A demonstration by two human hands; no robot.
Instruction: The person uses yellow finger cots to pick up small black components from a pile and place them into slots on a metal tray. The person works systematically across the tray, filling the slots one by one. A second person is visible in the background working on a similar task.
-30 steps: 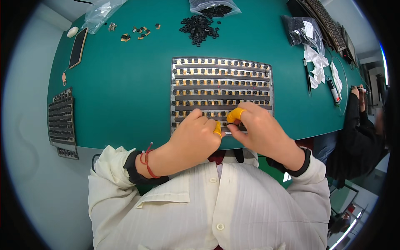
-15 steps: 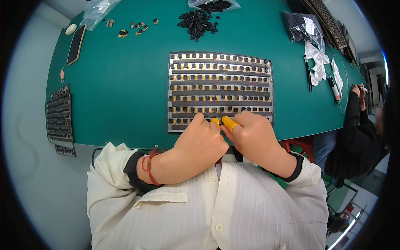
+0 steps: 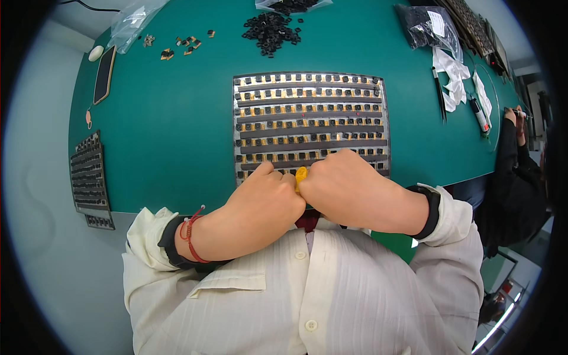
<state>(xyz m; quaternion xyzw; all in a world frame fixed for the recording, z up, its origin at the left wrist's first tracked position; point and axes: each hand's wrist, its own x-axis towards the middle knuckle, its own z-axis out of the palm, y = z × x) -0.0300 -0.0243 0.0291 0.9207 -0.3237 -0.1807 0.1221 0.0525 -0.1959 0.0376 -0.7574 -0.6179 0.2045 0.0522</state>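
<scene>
A flat panel (image 3: 312, 131) lies in front of me on the table. It carries rows of small black square parts with gold-coloured strips, divided by dark bars. Both my hands are at its near edge, knuckles up and fingers curled inward. My left hand (image 3: 266, 195) is closed over the lowest row, left of the middle. Against it, my right hand (image 3: 349, 186) is also closed. A yellow finger cot (image 3: 301, 177) shows between the two hands. Their fingertips, and anything pinched in them, are hidden beneath the hands.
On the green table (image 3: 160, 124) lie a heap of black pieces (image 3: 271, 34), loose gold-and-black parts (image 3: 189, 44) and a phone (image 3: 105, 75). Another loaded panel (image 3: 90, 177) sits far left. Tweezers (image 3: 439, 94), white tissue (image 3: 453, 74) and a pen-like tool (image 3: 478, 113) lie right, near another person (image 3: 509, 177).
My right hand has shifted left and turned, its fingers curling out of sight. My left hand has moved slightly left and down. The view has shifted a little.
</scene>
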